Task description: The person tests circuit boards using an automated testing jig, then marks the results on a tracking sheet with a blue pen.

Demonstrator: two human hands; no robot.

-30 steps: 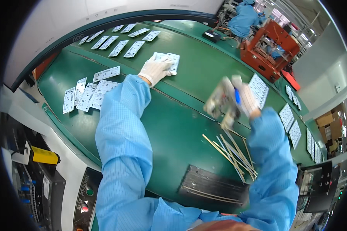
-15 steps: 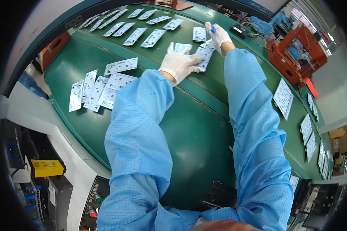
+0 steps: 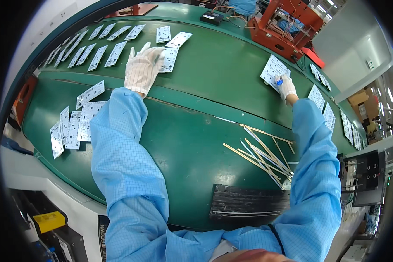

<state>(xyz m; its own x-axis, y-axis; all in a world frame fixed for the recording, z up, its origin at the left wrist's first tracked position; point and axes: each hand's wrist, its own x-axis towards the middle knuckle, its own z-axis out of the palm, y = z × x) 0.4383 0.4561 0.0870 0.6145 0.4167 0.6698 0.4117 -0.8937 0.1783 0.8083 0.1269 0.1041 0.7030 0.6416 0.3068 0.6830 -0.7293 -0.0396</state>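
I record my left grip (image 3: pixel 143 69) spread at a circuit board (image 3: pixel 170 59), right grip (image 3: pixel 286 87) pinching a blue item (image 3: pixel 279 82) against a panel (image 3: pixel 273 69)

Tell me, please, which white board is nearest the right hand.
The panel whose lower right edge the gloved right hand overlaps; all other boards lie apart from that hand.

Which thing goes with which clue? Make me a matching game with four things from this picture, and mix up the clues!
Things:
1. Left hand
2. Right hand
3. Thin strips
4. Boxy machine frame

Clues:
A. Lying crisscross on the green table
B. Orange-red, near the top right
C. Gloved and spread open
D. Gloved, with a small blue thing at its fingertips

Right pairs: 1-C, 2-D, 3-A, 4-B
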